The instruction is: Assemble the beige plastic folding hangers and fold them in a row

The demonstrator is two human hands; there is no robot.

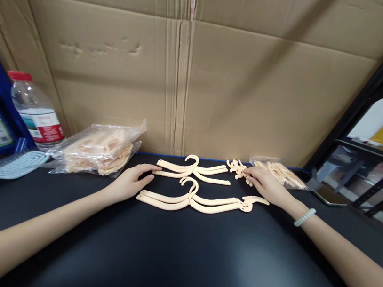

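- Two pale sets of hangers lie flat on the black worktop (pixel 196 258), the back hangers (pixel 194 168) towards the cardboard (pixel 275 79) and the front hangers (pixel 189 202) just nearer the person, arms spread left and right, hooks pointing away
- The left hand (pixel 129 183) is half open, thumb and fingers parted around the left tip of the back hangers, with fingertips at that tip; no firm grip shows
- The right hand (pixel 268 185) reaches over a heap of small pieces (pixel 237 168), fingers curled down among them; whether anything is pinched cannot be told
- A hook-shaped piece (pixel 255 199) lies against the right end of the front hangers
- Bagged parts (pixel 98 149) lie beyond the left hand, and another bag (pixel 282 172) just behind the right
- The hangers look like smooth plastic: probably light, fairly stiff, a little slippery, the thin hooks and joints likeliest to snap
- Best hold: the thick middle of an arm near the centre joint, rather than the hook; for small pieces, a fingertip pinch
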